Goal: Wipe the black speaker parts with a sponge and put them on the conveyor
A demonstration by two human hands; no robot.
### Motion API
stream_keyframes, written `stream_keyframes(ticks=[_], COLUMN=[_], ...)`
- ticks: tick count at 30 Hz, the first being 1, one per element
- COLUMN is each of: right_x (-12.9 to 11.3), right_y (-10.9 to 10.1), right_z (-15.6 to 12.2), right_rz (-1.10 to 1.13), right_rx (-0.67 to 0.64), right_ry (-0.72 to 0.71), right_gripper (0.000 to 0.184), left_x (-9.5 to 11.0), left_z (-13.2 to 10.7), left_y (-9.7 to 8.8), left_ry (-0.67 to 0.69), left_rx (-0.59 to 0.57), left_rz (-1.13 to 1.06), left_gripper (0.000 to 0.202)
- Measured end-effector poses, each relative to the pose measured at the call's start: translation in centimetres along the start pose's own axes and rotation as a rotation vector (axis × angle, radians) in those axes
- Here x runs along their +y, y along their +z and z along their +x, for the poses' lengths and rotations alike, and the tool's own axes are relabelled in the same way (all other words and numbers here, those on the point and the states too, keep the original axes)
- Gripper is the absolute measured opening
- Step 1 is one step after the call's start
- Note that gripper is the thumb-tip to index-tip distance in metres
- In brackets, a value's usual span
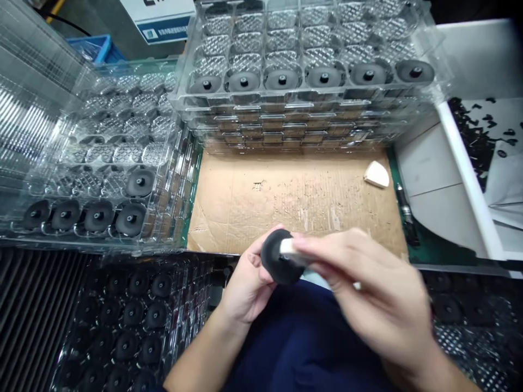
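Observation:
My left hand (245, 286), fingers closed round its edge, holds a black round disc (274, 262) above my lap, near the front edge of the cardboard. Pinched in my right hand (373, 288) is a small white block (287, 246), its end against or just over the middle of the disc. Motion blurs the right hand, and whether block and disc touch I cannot tell. Similar black discs with short centre stems sit in the front row of the clear plastic tray (281, 97) at the back.
Flat cardboard (237, 201) covers the bench, bearing a cream wedge-shaped piece (376, 174). A black pen-like tool (404, 209) lies at its right. Further right, a white bin (469, 179) holds small black parts (476, 133). Clear trays (161, 218) stand left, with more discs (134, 313) below.

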State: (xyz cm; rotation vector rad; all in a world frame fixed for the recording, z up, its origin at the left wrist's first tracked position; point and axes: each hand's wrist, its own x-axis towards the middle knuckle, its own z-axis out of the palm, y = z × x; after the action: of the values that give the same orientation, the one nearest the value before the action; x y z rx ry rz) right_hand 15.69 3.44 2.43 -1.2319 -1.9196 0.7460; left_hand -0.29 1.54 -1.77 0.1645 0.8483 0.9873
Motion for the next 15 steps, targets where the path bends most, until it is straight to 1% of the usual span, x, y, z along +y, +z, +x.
stream_keyframes(ticks=[1, 3, 5, 6, 8, 10, 12, 13, 15], right_x=[0.5, 2.1, 4.4, 5.5, 7.6, 8.5, 8.0, 7.1, 4.4], right_y=[0.3, 1.0, 2.0, 2.5, 3.4, 4.0, 3.7, 3.3, 2.3], right_z=[0.0, -0.2, -1.0, -1.7, -3.3, -4.7, -4.9, -4.6, -3.2], right_rz=[0.071, 0.161, 0.157, 0.131, 0.070, 0.033, 0.014, 0.009, 0.007], right_rx=[0.011, -0.004, -0.015, -0.019, -0.022, -0.043, -0.044, -0.031, 0.050], right_ry=[0.031, 0.164, 0.306, 0.339, 0.351, 0.355, 0.361, 0.367, 0.347], right_gripper=[0.026, 0.021, 0.022, 0.022, 0.023, 0.022, 0.020, 0.021, 0.022], left_x=[-0.1, -0.2, -0.2, -0.1, 0.1, 0.2, 0.1, 0.1, -0.1], left_z=[0.1, 0.3, 0.4, 0.3, 0.1, -0.1, -0.2, -0.2, -0.2], left_y=[0.0, 0.0, -0.1, -0.2, -0.4, -0.4, -0.2, -0.1, 0.2], left_ry=[0.007, 0.028, 0.047, 0.050, 0.054, 0.063, 0.064, 0.063, 0.062], left_rx=[0.011, 0.014, -0.001, -0.015, -0.035, -0.037, -0.040, -0.040, -0.045], left_rz=[-0.004, -0.015, -0.018, -0.019, -0.029, -0.036, -0.029, -0.024, -0.023], left_gripper=[0.067, 0.063, 0.059, 0.058, 0.056, 0.055, 0.057, 0.057, 0.055])
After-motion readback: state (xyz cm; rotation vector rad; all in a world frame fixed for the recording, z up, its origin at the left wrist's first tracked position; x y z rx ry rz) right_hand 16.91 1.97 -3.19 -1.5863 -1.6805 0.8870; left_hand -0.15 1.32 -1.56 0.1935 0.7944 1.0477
